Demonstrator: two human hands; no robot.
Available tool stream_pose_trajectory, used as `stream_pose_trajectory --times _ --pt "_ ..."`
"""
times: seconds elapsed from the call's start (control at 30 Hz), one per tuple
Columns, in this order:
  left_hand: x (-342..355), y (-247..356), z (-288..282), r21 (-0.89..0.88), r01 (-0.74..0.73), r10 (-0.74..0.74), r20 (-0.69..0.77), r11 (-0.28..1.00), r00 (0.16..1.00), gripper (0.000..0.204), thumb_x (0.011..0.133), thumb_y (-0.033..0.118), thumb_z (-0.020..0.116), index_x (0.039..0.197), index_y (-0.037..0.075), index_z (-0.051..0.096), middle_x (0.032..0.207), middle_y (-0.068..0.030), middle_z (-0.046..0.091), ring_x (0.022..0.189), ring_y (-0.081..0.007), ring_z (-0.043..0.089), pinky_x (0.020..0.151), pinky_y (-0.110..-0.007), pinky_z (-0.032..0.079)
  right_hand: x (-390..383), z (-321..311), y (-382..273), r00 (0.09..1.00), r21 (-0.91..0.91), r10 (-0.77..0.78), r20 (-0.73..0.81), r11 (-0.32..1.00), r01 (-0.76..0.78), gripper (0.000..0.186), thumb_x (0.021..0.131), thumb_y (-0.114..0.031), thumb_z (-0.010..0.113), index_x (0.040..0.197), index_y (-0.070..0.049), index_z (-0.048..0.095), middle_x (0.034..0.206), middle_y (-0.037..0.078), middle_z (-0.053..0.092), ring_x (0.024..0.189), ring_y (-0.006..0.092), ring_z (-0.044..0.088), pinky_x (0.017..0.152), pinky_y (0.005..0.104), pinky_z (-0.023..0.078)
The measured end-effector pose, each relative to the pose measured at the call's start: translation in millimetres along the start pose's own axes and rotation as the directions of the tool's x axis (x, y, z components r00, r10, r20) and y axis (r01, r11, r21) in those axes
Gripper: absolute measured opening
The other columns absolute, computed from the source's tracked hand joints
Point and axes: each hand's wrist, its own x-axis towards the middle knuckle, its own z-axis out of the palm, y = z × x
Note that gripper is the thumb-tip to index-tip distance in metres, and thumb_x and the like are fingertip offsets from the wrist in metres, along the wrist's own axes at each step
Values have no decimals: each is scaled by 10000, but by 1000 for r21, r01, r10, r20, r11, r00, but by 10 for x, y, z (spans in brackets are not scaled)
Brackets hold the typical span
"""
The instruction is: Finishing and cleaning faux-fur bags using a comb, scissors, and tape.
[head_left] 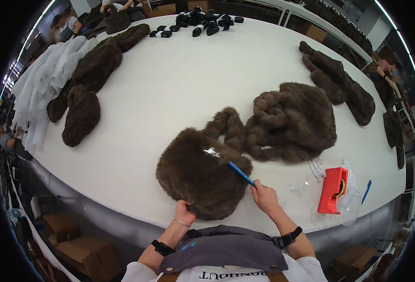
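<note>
Low in the middle of the frame, the left hand clamps the near edge of a brown fur piece, fingers curled over the pile, thumb side tucked under as far as one can tell. Just right of it, the right hand has its grip pinched tight on a blue comb, which angles up and left so its far end lies on the fur's right flank. A small silvery scrap glints on top of the fur, just above the comb tip. The risk, as I read it: that fur sits right at the bench edge, and a hard pull of the comb toward the body could drag it over the lip if the left hand's hold slackens; the teeth could also snag and tear out pile. The fur lies directly between and above both hands, touching each. To the right centre rests a second fur piece, touching the first by a twisted strap. Further right sits a red tape dispenser beside clear plastic wrap. More dark furs trail across the upper left, and small black parts crowd the top.
</note>
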Motion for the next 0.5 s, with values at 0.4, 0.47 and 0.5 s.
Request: stream_pose_trajectory --times 0.4,0.47,0.5 --pt "8 27 46 -29 -9 11 52 1000 999 508 628 65 422 1119 -8 528 1196 -157 544 1144 -349 475 1035 -493 336 6 35 283 998 68 23 -64 998 -19 145 883 -203 531 884 -74 464 575 155 542 551 372 551 475 447 416" --pt "44 25 26 -58 -33 33 10 998 999 517 633 66 417 1133 -10 523 1210 -169 534 1160 -357 463 1042 -496 328 70 13 278 995 66 45 -95 997 -39 151 892 -212 516 879 -74 458 579 149 551 548 366 558 472 442 423" --pt "57 29 59 -106 -62 61 -10 992 998 538 642 68 416 1166 -18 505 1231 -175 521 1170 -362 454 1050 -499 313 84 5 239 990 63 69 -119 996 -62 159 901 -222 502 874 -73 452 583 143 560 546 360 565 468 437 431"
